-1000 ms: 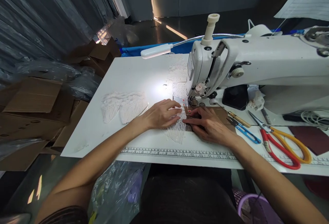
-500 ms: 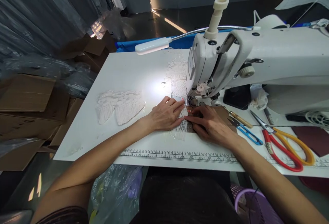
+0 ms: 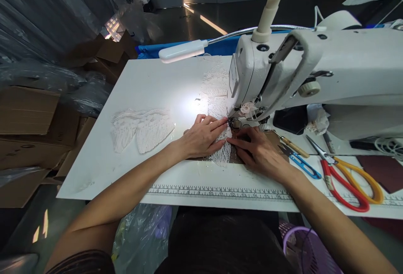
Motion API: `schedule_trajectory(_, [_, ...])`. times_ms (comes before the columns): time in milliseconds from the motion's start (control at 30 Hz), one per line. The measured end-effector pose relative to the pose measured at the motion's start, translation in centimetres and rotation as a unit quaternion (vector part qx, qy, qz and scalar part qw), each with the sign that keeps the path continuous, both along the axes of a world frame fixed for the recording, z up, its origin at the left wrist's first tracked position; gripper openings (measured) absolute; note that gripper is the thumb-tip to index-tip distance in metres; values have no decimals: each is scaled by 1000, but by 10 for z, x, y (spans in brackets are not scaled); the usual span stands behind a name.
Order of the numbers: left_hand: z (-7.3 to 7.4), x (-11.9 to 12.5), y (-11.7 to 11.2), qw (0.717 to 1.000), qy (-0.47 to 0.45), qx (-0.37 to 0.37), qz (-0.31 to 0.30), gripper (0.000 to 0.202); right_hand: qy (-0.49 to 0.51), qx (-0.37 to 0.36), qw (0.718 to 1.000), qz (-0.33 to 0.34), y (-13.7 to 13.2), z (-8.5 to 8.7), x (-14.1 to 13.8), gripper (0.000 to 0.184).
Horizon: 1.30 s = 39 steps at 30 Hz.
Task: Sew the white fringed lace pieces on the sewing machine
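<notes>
- Two bare hands work beside the sewing machine (image 3: pixel 245 66); the white lace (image 3: pixel 222 156) lies on the tabletop (image 3: pixel 97 165), partly under the left hand (image 3: pixel 204 137), its near end pointing toward the front edge.
- Left fingers are slightly spread and laid flat over the lace; light, even pressure should steer it without stretching the openwork.
- The right hand (image 3: pixel 258 146) reaches its forefinger to the lace's right edge, the other fingers bent; whether forefinger and thumb pinch anything, I cannot tell.
- That forefinger would serve best nudging the edge straight against the flat brown piece (image 3: pixel 271 137).
- Left fingertips sit just beside the presser foot (image 3: pixel 231 123), so drawing them back a little before stitching seems wise.
- Loose openwork could snag or fold; smoothing the near end first would probably help it feed evenly.
</notes>
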State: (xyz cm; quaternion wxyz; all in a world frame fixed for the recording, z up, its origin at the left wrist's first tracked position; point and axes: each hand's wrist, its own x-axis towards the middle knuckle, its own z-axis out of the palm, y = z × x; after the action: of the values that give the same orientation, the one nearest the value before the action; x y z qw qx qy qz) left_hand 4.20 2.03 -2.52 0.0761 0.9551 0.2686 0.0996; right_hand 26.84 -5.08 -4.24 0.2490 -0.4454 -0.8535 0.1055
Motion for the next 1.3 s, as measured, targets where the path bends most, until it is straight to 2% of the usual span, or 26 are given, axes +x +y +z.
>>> schedule_trajectory(400, [-5,3,-3,999,2,35,4,46,7,-6,1000,0,3,-2,1,34])
schedule_trajectory(567, [-6,6,-10,998,-28,55,33,43,1,-8,1000,-2,1,-2,2,35])
schedule_trajectory(700, [-8,7,-10,998,-48,36,7,30,-6,-14,1000,-7,0,0,1,33])
schedule_trajectory(833, [-6,4,-8,997,-72,27,-3,28,-20,-11,1000,-10,1,1,-1,34])
schedule_trajectory(1000, [-3,1,-6,997,-61,47,-14,30,-26,23,999,-13,3,1,-4,34])
schedule_trajectory(1133, [-4,3,-6,995,-45,91,2,31,-47,61,997,-32,6,3,-7,34])
schedule_trajectory(1300, [-7,8,-6,994,-27,106,23,34,-93,65,992,-56,10,8,-11,34])
